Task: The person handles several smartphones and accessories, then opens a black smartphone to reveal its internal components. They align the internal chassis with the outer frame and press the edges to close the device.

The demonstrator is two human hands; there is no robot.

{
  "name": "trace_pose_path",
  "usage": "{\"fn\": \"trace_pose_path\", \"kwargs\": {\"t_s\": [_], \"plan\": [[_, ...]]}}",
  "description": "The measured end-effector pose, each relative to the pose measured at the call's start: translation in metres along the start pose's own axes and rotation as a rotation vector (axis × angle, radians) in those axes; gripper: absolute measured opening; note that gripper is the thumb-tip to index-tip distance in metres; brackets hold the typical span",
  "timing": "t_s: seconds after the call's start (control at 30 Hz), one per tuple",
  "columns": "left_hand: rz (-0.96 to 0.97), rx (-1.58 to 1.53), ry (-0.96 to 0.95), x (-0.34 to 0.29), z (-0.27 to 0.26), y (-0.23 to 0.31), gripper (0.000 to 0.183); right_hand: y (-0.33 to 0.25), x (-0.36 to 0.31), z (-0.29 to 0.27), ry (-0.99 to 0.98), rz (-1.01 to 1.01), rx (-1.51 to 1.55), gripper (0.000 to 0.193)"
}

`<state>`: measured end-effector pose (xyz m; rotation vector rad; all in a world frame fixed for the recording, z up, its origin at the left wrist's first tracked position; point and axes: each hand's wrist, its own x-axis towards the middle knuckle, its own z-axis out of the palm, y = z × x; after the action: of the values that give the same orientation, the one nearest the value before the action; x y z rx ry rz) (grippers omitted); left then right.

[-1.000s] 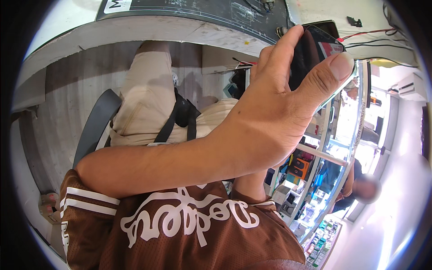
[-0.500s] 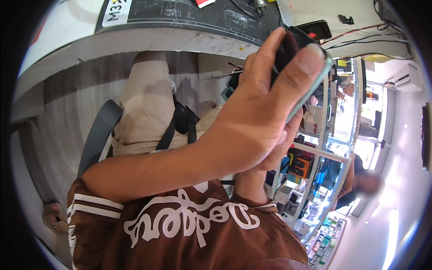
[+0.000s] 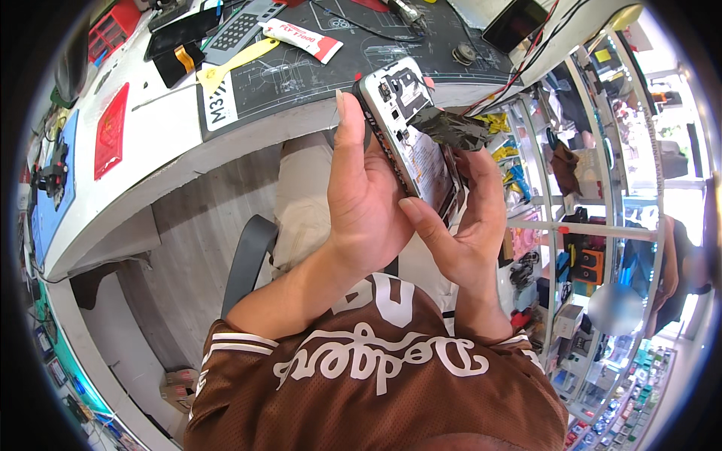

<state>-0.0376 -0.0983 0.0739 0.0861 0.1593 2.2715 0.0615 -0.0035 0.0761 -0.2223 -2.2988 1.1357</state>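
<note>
Above the front edge of the bench I hold a smartphone with its back off [image 3: 401, 113], tilted, its battery and inner parts showing. My left hand [image 3: 365, 192] is closed around its left side, thumb pointing up along the edge and fingers mostly hidden behind it. At the phone's lower end, my right hand [image 3: 466, 233] grips with the thumb against the near edge and the fingers on the far side. A crinkled dark film [image 3: 453, 129] sticks out from the phone's right side, just above the right fingers; whether it is attached I cannot tell.
On the bench's dark work mat [image 3: 331, 69] are a white-and-red glue tube [image 3: 304, 41] and a yellow spatula-like tool [image 3: 239, 64]. A red packet [image 3: 113, 131] lies to the left. Wires and a dark screen [image 3: 515, 24] lie at back right. Glass shelves [image 3: 609, 229] and another person stand at right.
The phone has turned from nearly edge-on so its exposed inside faces me. My hands have moved apart, with the left no longer covering the right. My view has shifted, showing more bench.
</note>
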Motion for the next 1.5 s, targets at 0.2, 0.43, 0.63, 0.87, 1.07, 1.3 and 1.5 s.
{"fn": "trace_pose_path", "kwargs": {"t_s": [0.2,0.43,0.63,0.87,1.07,1.3,1.5], "plan": [[-0.085,-0.059,-0.135,-0.001,-0.009,-0.004,0.100,0.002,-0.004,-0.007,0.003,-0.076,-0.075,0.086],[-0.069,0.016,-0.028,-0.003,0.000,-0.008,0.088,0.003,-0.005,-0.008,0.043,-0.099,-0.090,0.082],[-0.098,0.044,-0.036,-0.001,-0.004,-0.008,0.090,0.003,-0.007,-0.008,0.054,-0.082,-0.129,0.084],[-0.089,0.042,0.029,0.000,0.000,-0.009,0.088,0.003,-0.005,-0.005,0.066,-0.055,-0.119,0.084],[-0.021,0.095,0.008,0.004,-0.005,-0.011,0.072,0.004,-0.005,-0.008,0.029,-0.058,-0.220,0.089],[-0.030,0.094,0.022,0.005,-0.004,-0.012,0.054,0.002,-0.001,-0.012,0.002,-0.045,-0.229,0.088],[0.035,0.230,0.091,0.008,-0.004,-0.013,0.059,0.009,-0.005,-0.013,-0.037,-0.065,-0.240,0.091]]}}
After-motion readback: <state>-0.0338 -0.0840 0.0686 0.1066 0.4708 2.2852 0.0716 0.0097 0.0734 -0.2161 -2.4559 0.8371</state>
